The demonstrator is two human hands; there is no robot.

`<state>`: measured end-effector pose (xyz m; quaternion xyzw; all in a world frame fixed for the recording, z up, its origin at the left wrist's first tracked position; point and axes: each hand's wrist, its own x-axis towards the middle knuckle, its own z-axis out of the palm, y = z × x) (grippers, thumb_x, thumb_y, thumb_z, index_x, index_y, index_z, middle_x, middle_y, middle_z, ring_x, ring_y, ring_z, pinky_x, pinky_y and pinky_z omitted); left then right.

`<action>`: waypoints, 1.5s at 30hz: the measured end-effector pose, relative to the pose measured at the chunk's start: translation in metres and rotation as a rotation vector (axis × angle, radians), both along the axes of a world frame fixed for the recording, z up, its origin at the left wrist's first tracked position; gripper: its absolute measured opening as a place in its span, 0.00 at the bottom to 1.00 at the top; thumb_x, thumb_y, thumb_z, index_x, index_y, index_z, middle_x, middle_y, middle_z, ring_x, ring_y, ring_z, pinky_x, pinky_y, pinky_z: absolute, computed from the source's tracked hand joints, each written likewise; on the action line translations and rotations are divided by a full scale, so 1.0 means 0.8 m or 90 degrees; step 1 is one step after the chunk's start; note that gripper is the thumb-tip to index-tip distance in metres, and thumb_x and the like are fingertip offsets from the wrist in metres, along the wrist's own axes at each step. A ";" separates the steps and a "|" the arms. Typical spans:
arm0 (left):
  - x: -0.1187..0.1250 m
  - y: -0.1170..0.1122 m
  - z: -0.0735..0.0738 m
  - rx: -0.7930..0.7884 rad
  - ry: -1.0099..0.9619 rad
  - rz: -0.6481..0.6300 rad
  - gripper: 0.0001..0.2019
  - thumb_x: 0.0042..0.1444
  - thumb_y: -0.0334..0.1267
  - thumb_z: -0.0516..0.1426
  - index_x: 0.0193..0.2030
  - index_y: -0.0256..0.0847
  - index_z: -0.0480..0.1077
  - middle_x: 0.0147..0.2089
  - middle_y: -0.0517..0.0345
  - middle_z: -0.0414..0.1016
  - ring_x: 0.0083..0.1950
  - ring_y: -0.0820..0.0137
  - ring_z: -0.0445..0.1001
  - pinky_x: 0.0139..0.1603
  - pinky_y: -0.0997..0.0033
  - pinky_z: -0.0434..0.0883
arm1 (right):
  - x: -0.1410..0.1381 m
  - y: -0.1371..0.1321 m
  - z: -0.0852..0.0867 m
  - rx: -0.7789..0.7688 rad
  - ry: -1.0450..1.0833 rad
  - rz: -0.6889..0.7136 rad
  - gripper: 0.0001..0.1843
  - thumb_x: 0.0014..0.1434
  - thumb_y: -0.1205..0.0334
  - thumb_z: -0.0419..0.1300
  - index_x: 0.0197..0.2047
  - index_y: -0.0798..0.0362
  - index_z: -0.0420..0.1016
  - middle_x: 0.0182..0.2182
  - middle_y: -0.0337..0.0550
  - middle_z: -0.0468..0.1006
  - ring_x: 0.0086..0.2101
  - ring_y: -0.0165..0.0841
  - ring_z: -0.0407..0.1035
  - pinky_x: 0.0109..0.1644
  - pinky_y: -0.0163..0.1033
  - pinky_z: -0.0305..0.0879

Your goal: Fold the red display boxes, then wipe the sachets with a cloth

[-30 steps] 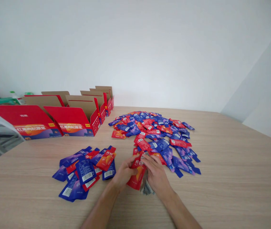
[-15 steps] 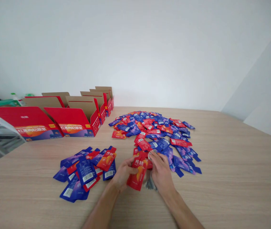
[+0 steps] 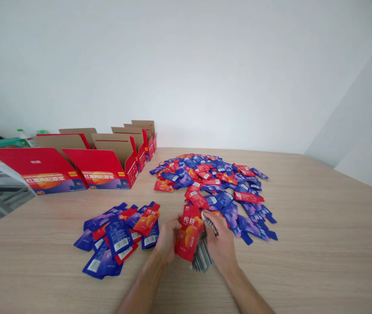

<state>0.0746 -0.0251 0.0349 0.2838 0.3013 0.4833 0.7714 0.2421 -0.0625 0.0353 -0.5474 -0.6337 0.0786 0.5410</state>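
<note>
My left hand (image 3: 168, 237) is closed around the left edge of a red pouch (image 3: 188, 235), whose printed front with orange fruit faces up. In my right hand (image 3: 219, 240) is a crumpled grey-and-white striped cloth (image 3: 202, 255), pinched at the pouch's upper right and hanging down behind it. Just beyond both hands spreads a large pile of red and blue pouches (image 3: 210, 174). A smaller pile of the same pouches (image 3: 118, 235) lies to the left of my left hand. My fingers partly hide the cloth.
Several red cardboard boxes with raised lids (image 3: 99, 168) stand in rows at the table's left side. A wooden table (image 3: 320, 231) reaches to a white wall. Past its left edge, green items (image 3: 5, 141) lie on another surface.
The red pouch has turned a little more upright in my left hand. My right hand has shifted slightly, and more of the striped cloth now shows below and beside the pouch.
</note>
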 end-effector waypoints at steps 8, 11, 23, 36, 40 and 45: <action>0.016 -0.001 -0.001 0.065 -0.002 0.132 0.10 0.46 0.31 0.63 0.35 0.40 0.68 0.32 0.62 0.76 0.30 0.72 0.74 0.31 0.75 0.67 | -0.030 -0.016 -0.005 0.010 -0.060 0.187 0.15 0.65 0.68 0.55 0.54 0.47 0.72 0.51 0.46 0.77 0.53 0.38 0.69 0.56 0.47 0.69; 0.022 -0.004 0.002 0.001 -0.043 0.075 0.11 0.53 0.41 0.61 0.38 0.35 0.73 0.36 0.52 0.79 0.37 0.65 0.77 0.36 0.69 0.71 | -0.029 -0.010 -0.012 0.051 -0.108 0.173 0.20 0.65 0.72 0.54 0.57 0.47 0.71 0.54 0.46 0.76 0.56 0.38 0.67 0.59 0.51 0.68; 0.013 0.001 -0.003 -0.044 -0.136 0.055 0.12 0.59 0.39 0.57 0.46 0.36 0.75 0.44 0.50 0.80 0.42 0.65 0.78 0.49 0.64 0.73 | -0.014 -0.016 0.004 0.084 -0.033 0.103 0.16 0.65 0.68 0.54 0.54 0.45 0.73 0.52 0.47 0.77 0.54 0.40 0.69 0.57 0.54 0.68; 0.007 0.005 -0.003 -0.030 -0.110 -0.025 0.13 0.59 0.42 0.57 0.42 0.34 0.75 0.39 0.48 0.80 0.34 0.68 0.76 0.32 0.72 0.71 | -0.014 -0.015 0.004 0.081 -0.255 0.296 0.26 0.60 0.78 0.51 0.56 0.45 0.72 0.52 0.43 0.78 0.51 0.36 0.70 0.57 0.50 0.69; 0.014 0.000 -0.009 0.012 -0.051 -0.019 0.10 0.56 0.40 0.61 0.38 0.34 0.75 0.37 0.50 0.79 0.34 0.68 0.75 0.33 0.72 0.70 | -0.010 0.000 -0.002 0.083 -0.238 0.226 0.25 0.61 0.77 0.50 0.54 0.46 0.75 0.51 0.45 0.79 0.50 0.36 0.72 0.56 0.51 0.70; 0.021 -0.005 -0.012 -0.003 -0.011 -0.037 0.13 0.54 0.41 0.62 0.41 0.34 0.76 0.39 0.49 0.80 0.39 0.63 0.77 0.42 0.66 0.73 | 0.004 0.010 -0.012 0.071 -0.148 0.092 0.21 0.64 0.74 0.51 0.53 0.45 0.76 0.50 0.44 0.79 0.51 0.39 0.71 0.55 0.54 0.70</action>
